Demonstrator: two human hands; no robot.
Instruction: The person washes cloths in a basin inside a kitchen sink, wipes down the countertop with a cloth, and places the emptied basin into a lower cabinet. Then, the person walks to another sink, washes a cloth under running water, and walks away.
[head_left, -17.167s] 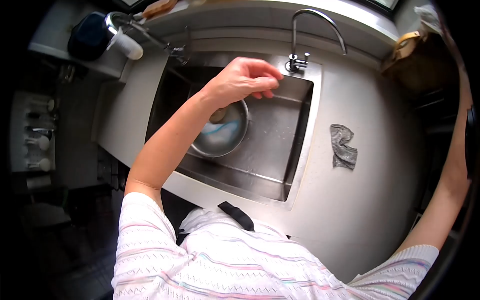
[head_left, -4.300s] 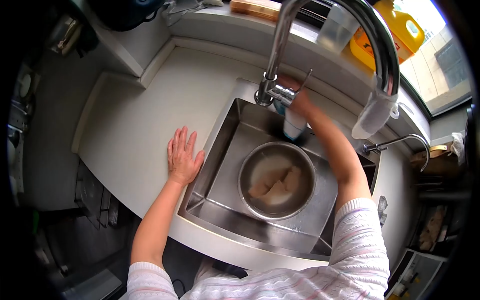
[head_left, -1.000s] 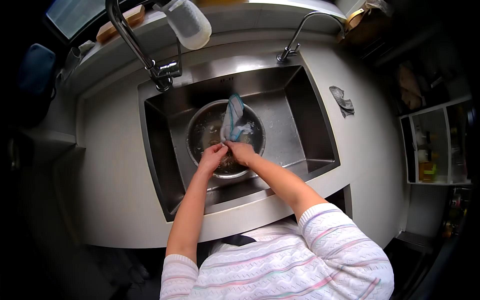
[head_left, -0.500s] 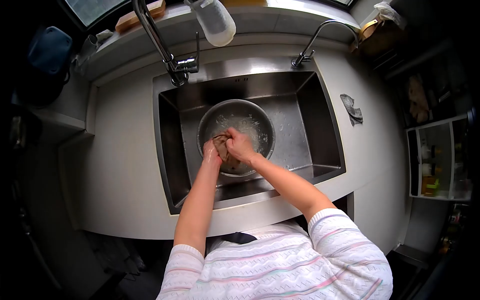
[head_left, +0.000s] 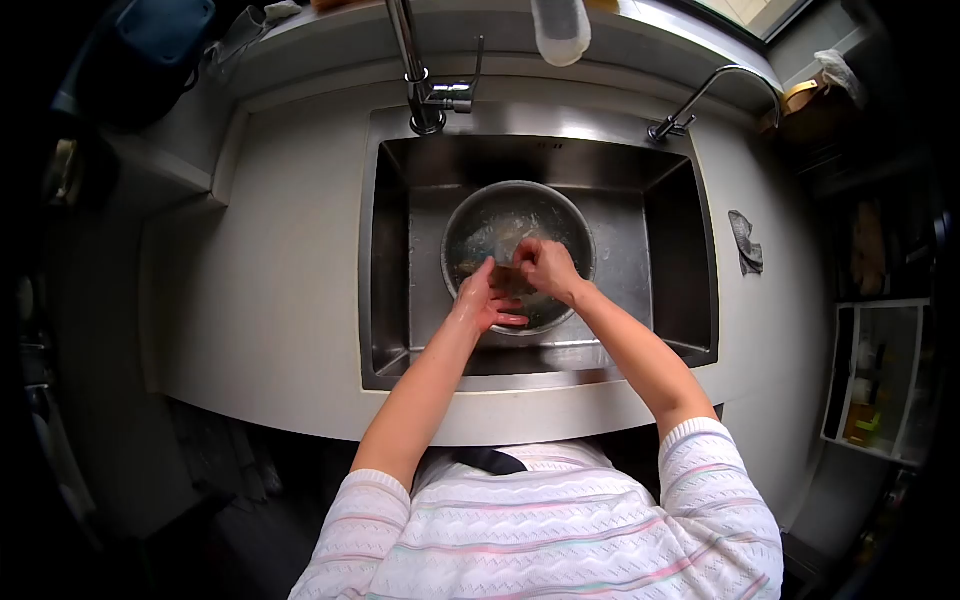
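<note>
A round metal basin (head_left: 455, 222) with water in it stands in the sink. My left hand (head_left: 485, 298) is over the near left part of the basin, its wet fingers spread. To its right, my right hand (head_left: 548, 268) has its fingers pinched together on a brown cloth (head_left: 510, 278). The cloth hangs down between my hands at the water, and much of it is blurred or under the surface.
The steel sink (head_left: 625, 230) surrounds the basin. A tall faucet (head_left: 425, 100) rises behind it at left, a thin curved tap (head_left: 672, 125) at right. A grey rag (head_left: 745, 243) lies on the right counter (head_left: 770, 350). A translucent container (head_left: 562, 30) stands at the back.
My left hand has let go of the brown cloth and spread its fingers. My right hand still pinches it, and the cloth is now lower, at the water. The camera view has shifted left.
</note>
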